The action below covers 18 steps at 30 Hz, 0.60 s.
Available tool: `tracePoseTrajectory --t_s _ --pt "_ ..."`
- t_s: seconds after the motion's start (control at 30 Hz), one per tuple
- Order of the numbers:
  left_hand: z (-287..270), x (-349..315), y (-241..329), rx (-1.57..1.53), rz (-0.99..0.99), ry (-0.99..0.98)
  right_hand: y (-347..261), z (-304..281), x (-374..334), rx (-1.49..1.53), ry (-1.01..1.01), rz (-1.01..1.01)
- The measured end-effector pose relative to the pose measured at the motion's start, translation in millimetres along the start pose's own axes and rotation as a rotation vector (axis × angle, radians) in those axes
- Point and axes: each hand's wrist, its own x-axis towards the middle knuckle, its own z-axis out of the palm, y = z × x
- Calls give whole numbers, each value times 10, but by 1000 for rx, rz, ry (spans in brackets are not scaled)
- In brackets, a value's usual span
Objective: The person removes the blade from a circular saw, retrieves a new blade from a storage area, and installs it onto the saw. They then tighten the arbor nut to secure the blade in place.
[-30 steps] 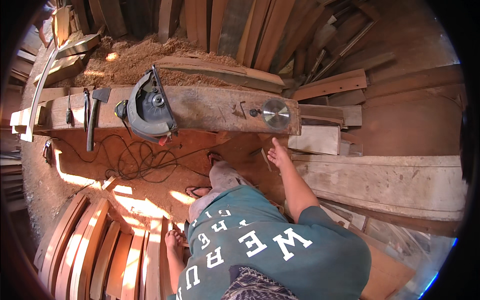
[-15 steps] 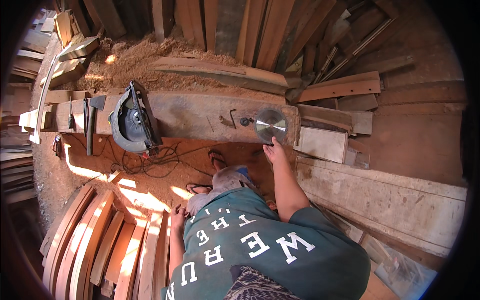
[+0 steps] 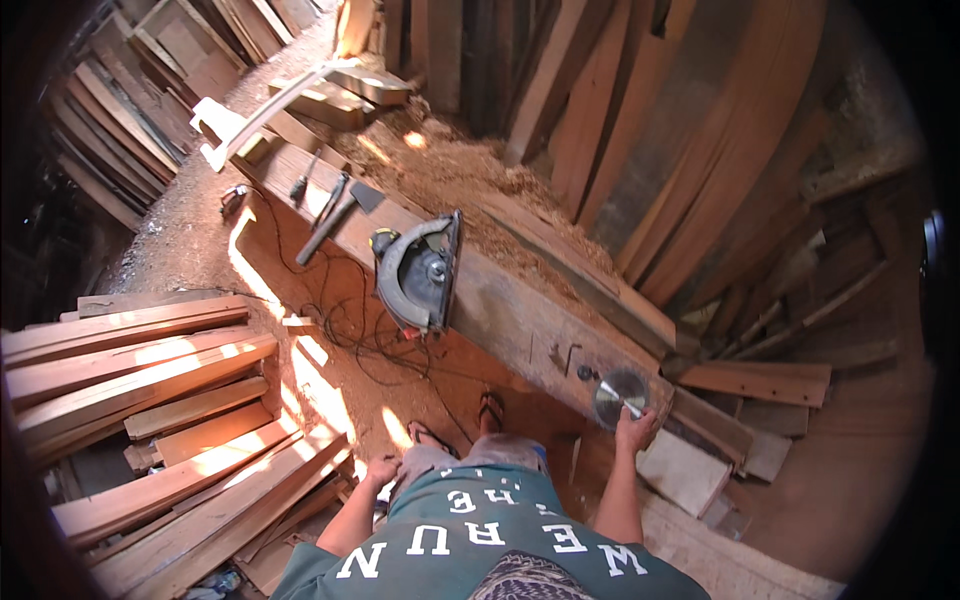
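Observation:
A round circular saw blade (image 3: 620, 396) lies at the right end of a long thick wooden beam (image 3: 510, 325). My right hand (image 3: 636, 430) is closed at the blade's near edge, a finger over its face. Beside the blade are a small dark round part (image 3: 586, 373) and a bent hex key (image 3: 572, 358). My left hand (image 3: 380, 469) rests by my left thigh, fingers loosely apart, holding nothing. Farther left on the beam stands a circular saw (image 3: 420, 275), its guard facing me.
A hammer-like tool (image 3: 340, 220) and a screwdriver (image 3: 305, 178) lie left of the saw. A black cable (image 3: 375, 345) coils on the dirt floor. Stacked planks (image 3: 190, 400) sit at the left; tall boards (image 3: 690, 150) lean behind the sawdust.
The view has turned, so the beam now slants down to the right. My right hand has shifted onto the blade's near edge, a finger over its face. The left hand stays by my thigh.

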Motion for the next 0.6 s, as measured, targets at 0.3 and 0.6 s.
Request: tracePoseTrajectory --t_s 0.3,0.6 --pt "476 -5 990 127 274 -134 -1068 -264 809 -463 -510 -277" --pt "698 -124 1210 317 353 -64 -845 -260 1229 -552 -657 -399"
